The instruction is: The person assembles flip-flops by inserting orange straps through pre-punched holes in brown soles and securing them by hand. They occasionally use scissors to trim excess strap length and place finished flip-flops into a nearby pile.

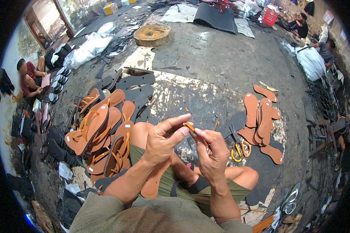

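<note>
My left hand [161,139] and my right hand [212,155] meet in front of my chest, each pinching a narrow orange-brown strap [189,126] between thumb and fingers. Below the left wrist, a tan sandal sole [151,187] lies on my lap, partly covered by my forearm. Scissors with yellow handles [241,150] rest on the ground to the right of my right hand. Next to them is a loose group of tan soles [263,120]. On my left, tan sandals with orange straps [96,123] are heaped up.
Black sole sheets [134,83] lie behind the sandal heap. Farther off stands a round wooden block [153,35]. Orange strips [263,224] lie at the lower right, near a flip-flop [291,199]. One person sits at the left [29,77], two at the far right.
</note>
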Demonstrator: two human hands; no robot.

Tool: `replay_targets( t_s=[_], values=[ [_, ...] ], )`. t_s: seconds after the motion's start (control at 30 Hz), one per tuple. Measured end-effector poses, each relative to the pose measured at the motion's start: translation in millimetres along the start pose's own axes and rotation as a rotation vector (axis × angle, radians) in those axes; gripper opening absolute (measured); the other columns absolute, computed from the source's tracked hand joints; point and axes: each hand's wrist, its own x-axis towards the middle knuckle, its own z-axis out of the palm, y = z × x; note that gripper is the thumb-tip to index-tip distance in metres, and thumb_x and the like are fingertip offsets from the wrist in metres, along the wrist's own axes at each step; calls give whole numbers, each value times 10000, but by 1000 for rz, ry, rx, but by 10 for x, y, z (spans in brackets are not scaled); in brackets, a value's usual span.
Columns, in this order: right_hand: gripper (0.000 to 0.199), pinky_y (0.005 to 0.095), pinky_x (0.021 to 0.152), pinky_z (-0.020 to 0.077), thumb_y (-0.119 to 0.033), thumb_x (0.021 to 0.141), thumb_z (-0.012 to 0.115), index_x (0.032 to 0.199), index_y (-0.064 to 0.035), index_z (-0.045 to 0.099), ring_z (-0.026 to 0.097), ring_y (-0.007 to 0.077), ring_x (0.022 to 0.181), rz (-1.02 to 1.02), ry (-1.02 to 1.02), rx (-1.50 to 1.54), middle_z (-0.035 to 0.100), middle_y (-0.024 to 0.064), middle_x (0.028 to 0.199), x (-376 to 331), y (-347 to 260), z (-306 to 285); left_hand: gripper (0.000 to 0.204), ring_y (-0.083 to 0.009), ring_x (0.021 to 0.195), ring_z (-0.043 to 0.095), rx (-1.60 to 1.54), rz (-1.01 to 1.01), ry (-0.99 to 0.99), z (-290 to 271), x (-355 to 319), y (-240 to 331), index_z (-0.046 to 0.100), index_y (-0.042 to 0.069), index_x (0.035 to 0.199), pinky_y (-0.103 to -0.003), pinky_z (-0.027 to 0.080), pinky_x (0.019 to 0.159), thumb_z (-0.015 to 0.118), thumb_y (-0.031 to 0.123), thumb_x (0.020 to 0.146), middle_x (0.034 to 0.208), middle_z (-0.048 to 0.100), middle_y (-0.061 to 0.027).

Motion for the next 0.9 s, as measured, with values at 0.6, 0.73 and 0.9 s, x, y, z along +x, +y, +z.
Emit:
replay_targets(
  t_s=[0.6,0.73,0.9],
  values=[
    [86,277,622,572,-15,894,777,967,11,738,717,189,725,-217,-183,863,755,132,910,19,-594,-671,716,-417,1428,453,1560,45,-443,-787,-686,-183,558,52,1458,-483,267,1197,826,347,864,1517,519,-200],
    [84,245,557,561,7,870,800,935,27,751,703,197,701,-411,-178,1018,744,150,897,-27,-744,-673,538,-263,1186,665,699,-447,-55,-628,-946,-4,604,26,1359,-407,487,1056,800,209,892,1293,686,-149],
    [51,274,631,551,-16,956,707,980,-10,662,687,182,708,173,89,429,694,69,906,-825,-994,-833,408,-141,1069,667,333,-556,12,-481,-532,230,655,-24,1303,-325,543,957,764,167,959,1158,727,-60]
  ],
)
